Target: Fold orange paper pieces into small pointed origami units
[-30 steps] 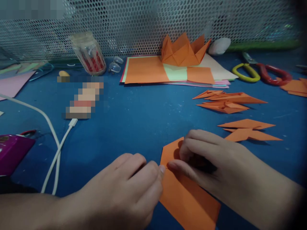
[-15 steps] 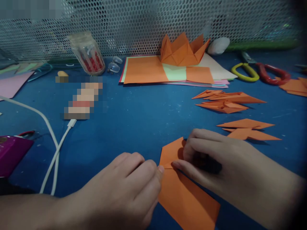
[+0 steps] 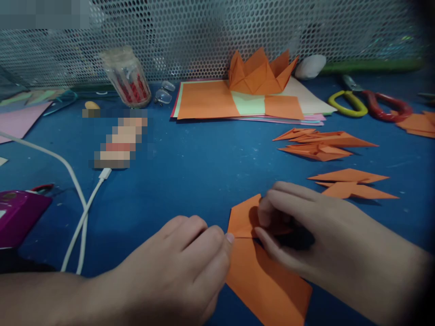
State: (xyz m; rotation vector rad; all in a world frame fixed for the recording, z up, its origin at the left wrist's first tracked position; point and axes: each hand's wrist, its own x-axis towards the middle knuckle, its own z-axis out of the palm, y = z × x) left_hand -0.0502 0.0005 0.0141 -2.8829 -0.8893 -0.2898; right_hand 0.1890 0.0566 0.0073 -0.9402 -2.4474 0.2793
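A sheet of orange paper (image 3: 265, 283) with its upper part folded over lies on the blue table in front of me. At the left end of the crease, my left hand (image 3: 195, 260) is closed on the paper's edge, its thumb tip on the fold. My right hand (image 3: 299, 226) is curled over the folded part, with thumb and bent fingers against the paper near the crease. Its palm hides the right side of the fold. Beyond the right hand lie slim folded orange pieces (image 3: 350, 175), and more pointed orange pieces (image 3: 319, 150) sit farther back.
An orange folded paper crown (image 3: 261, 74) stands on a stack of coloured paper (image 3: 204, 102). Scissors (image 3: 387, 106) with yellow and red handles lie at the back right. On the left are a glass jar (image 3: 127, 81), a white cable (image 3: 73, 179) and a purple box (image 3: 23, 215).
My right thumb has slid a little to the right along the crease. My left hand keeps its place on the paper's edge. The view has shifted slightly.
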